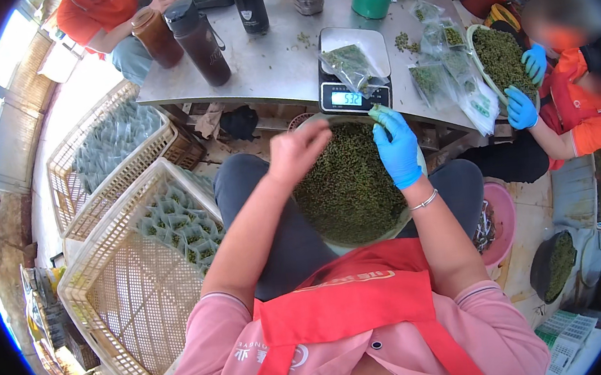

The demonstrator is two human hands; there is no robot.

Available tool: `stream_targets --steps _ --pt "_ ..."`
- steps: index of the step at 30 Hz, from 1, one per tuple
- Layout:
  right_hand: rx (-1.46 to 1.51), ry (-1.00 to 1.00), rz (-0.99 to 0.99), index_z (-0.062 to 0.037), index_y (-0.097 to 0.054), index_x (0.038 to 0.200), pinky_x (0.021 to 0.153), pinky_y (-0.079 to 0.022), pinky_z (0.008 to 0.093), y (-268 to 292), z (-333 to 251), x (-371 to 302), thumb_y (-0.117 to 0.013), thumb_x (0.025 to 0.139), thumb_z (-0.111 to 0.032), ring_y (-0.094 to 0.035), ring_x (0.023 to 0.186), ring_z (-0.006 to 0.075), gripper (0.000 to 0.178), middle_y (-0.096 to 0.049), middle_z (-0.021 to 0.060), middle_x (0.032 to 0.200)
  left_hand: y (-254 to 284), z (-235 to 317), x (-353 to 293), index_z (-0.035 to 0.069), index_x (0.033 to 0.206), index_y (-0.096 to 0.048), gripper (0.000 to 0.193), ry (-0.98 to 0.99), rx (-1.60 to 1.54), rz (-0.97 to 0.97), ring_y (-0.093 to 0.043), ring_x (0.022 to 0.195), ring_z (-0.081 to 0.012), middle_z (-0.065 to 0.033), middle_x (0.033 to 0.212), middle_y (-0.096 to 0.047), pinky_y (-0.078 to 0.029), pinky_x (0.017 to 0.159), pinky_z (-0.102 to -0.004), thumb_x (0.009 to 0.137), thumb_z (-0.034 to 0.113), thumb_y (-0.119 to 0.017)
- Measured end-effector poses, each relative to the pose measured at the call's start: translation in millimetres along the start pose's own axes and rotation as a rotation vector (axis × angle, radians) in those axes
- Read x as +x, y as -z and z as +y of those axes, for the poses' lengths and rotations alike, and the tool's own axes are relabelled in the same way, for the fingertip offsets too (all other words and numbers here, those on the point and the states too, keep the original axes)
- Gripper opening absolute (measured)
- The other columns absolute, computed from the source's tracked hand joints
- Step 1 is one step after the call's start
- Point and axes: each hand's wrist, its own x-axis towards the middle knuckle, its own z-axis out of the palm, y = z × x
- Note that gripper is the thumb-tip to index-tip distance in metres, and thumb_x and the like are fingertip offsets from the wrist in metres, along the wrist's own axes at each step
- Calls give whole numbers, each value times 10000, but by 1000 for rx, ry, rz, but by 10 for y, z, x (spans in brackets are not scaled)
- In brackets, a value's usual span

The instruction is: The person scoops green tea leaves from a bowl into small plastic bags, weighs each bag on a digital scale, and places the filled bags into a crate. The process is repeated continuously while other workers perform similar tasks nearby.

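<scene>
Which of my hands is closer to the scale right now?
Right: the gloved right hand has its fingertips by the scale's front edge, toward its right; the left hand is farther off, front-left.

Worn on the head, the left camera of a side-by-side fisheye pair looks steeply down over the chest [345, 310] at the nearby left hand [298, 153] and right hand [397, 151], facing the surface [274, 61] beyond.

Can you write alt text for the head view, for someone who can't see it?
A person's bare left hand and blue-gloved right hand are above a heap of small green buds between their knees. Just beyond, a filled bag lies on a scale; crates stand at left, a gloved co-worker at right.
</scene>
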Motion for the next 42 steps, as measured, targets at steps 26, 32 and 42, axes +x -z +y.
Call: stream_targets --steps 26,32,42 --pt "-714 406 -467 -152 -650 1051 644 -522 384 -400 -563 940 -598 835 -172 -637 752 307 223 -559 83 1229 -48 -310 420 111 1130 -555 427 -5 345 320 -604 964 -268 -74 1067 -645 -409 929 -413 737 177 -709" --pt "-549 422 -469 -86 -623 972 596 -520 410 -663 -660 655 -555 809 -128 -637 699 320 181 -617 124 1020 49 -195 424 133 1200 -504 596 496 301 -38 -620 911 -294 -104 1009 -648 -489 745 -397 659 174 -750" --pt "-464 349 -482 -132 -598 1152 700 -532 407 -554 -886 556 -537 789 -83 -631 818 330 372 -572 122 1214 1 -398 328 152 1170 -542 564 179 398 106 -640 790 -314 -112 899 -664 -500 697 -416 657 250 -753"
